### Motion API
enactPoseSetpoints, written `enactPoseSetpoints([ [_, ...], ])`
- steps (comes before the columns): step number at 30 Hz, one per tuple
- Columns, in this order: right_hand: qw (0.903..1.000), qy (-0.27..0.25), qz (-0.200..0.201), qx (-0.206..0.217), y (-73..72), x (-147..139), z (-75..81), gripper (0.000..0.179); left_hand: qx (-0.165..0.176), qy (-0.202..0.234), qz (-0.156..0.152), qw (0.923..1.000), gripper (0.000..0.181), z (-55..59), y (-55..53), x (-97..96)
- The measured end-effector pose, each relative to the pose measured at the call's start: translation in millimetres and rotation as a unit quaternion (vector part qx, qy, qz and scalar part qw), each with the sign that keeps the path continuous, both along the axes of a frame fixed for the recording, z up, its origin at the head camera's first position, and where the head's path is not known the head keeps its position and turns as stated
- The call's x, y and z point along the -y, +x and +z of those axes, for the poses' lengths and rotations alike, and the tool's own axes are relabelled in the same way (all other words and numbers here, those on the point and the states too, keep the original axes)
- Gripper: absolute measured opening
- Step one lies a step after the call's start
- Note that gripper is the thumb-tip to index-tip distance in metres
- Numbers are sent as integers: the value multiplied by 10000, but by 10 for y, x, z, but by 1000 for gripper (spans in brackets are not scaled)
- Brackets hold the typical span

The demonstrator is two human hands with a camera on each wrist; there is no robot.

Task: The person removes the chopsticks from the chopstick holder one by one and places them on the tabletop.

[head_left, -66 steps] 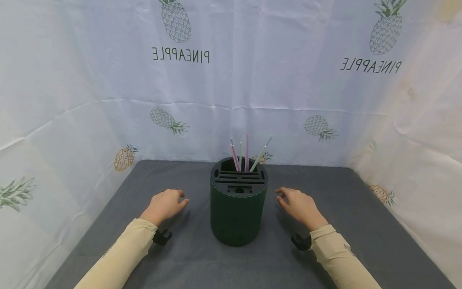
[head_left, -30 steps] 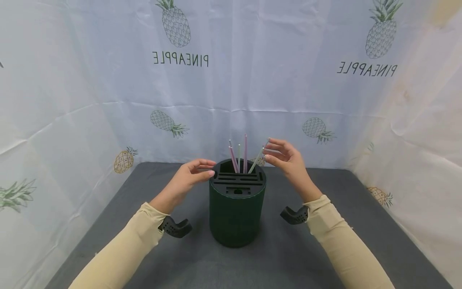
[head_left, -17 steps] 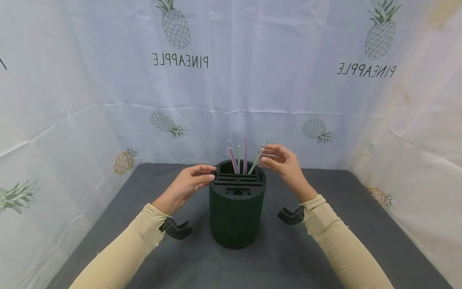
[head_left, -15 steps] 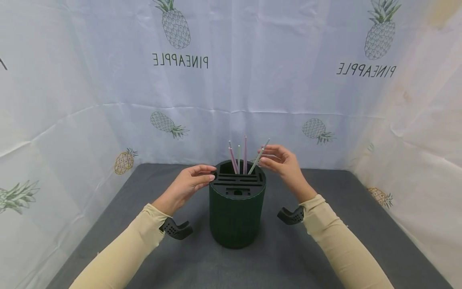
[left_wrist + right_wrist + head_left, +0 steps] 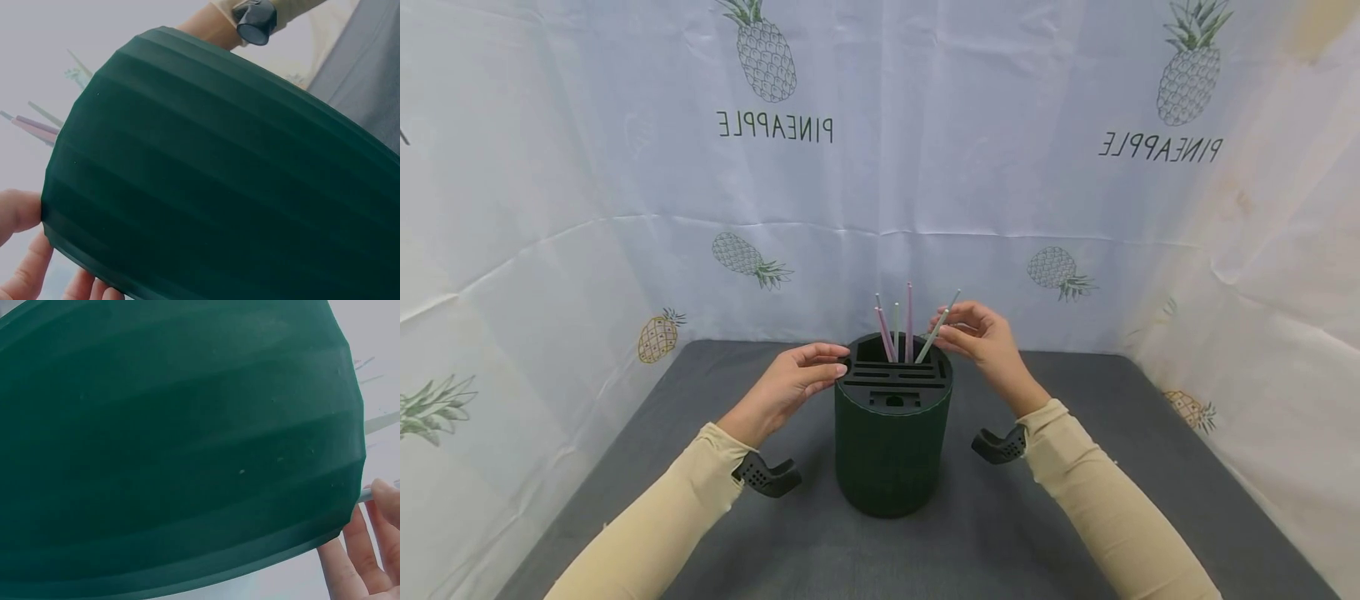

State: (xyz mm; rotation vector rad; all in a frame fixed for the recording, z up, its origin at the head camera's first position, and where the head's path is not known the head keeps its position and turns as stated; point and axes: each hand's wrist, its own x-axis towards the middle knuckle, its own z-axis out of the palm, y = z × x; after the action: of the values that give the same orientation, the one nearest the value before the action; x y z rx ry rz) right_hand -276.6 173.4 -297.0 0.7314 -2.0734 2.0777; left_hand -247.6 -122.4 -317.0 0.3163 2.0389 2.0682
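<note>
A dark green, round pen holder (image 5: 891,454) with a black slotted top stands upright mid-table. Several thin sticks lean in its rear compartment, among them a pink one (image 5: 909,321) and a pale green one (image 5: 932,336). My left hand (image 5: 778,387) touches the holder's left rim with the tips of thumb and fingers. At the rear right, my right hand (image 5: 988,346) pinches a thin grey-blue stick (image 5: 366,495) between thumb and finger, as the right wrist view shows. The holder's wall (image 5: 206,169) fills most of the left wrist view. The sticks' lower ends are hidden inside.
The table has a dark grey cover (image 5: 700,550). White curtains (image 5: 880,175) printed with pineapples enclose the back and both sides. A black wrist mount (image 5: 767,475) juts below the left wrist, and another mount (image 5: 998,446) below the right.
Both hands have risen from beside the holder. The left came to the left rim and stays there. The right reached the rightmost sticks, then came slightly lower and further left. The holder has not visibly moved.
</note>
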Motion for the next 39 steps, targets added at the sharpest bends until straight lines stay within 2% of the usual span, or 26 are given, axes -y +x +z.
enactPoseSetpoints([
  [8,9990,-254,-101,-347,-12,4,84,23,11,-8,-9,10000,41,-2,-2,-23],
  [13,9934,-600,-288,-938,-4,-21,294,32,46,-22,-11,10000,42,3,-5,-29],
  [17,9792,-1285,-441,-1506,20,-69,578,37,47,-27,-35,10000,42,12,-17,-28],
  [21,9573,-2073,-660,-1904,65,-183,896,38,12,-30,-63,10000,43,21,-31,-31],
  [24,9453,-2598,-756,-1823,106,-313,1087,40,7,-29,-75,10000,43,22,-34,-30],
  [27,9446,-2730,-965,-1547,139,-464,1170,42,21,-17,-74,10000,42,22,-32,-26],
  [30,9542,-2498,-1181,-1142,138,-613,1114,46,41,-8,-72,10000,42,19,-30,-22],
  [32,9628,-2252,-1254,-814,113,-690,991,46,45,-11,-64,10000,42,18,-28,-18],
  [35,9738,-1918,-1197,-257,52,-764,700,43,45,-22,-62,10000,42,16,-21,-11],
  [39,9845,-1163,-1233,444,-25,-800,203,38,43,-15,-69,10000,42,11,-12,-13],
])
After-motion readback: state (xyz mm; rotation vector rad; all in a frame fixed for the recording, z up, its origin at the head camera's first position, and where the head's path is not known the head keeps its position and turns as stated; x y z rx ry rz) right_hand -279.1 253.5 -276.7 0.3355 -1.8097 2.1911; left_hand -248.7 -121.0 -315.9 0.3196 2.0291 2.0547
